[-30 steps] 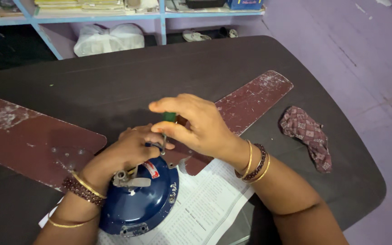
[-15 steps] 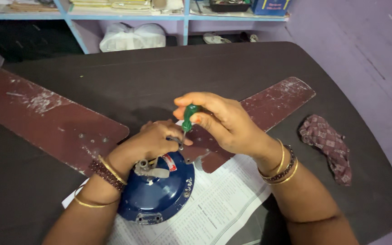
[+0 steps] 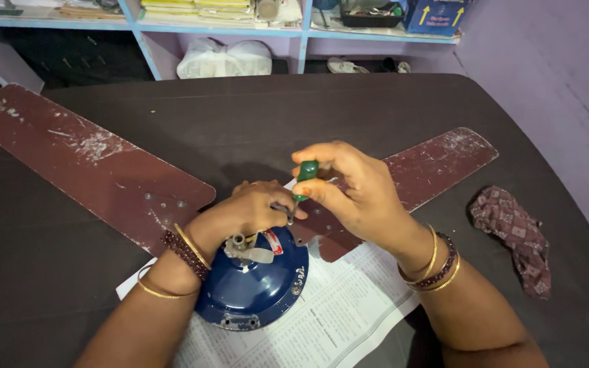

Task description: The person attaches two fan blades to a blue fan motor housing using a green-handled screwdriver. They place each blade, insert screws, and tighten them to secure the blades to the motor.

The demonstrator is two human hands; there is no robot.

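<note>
- Right hand fingers clamped on green-handled screwdriver — tip down at blue fan motor.
- Left hand fingers curled together on motor top, beside brown blade.
- Motor rests on newspaper — dark surface.

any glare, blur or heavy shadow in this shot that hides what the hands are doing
Head view: soft, even light and sharp focus; the blue motor housing shows only small highlights. The right hand grips the green screwdriver clearly, but its tip is hidden behind the left hand. The edges bend slightly from the wide lens.
</note>
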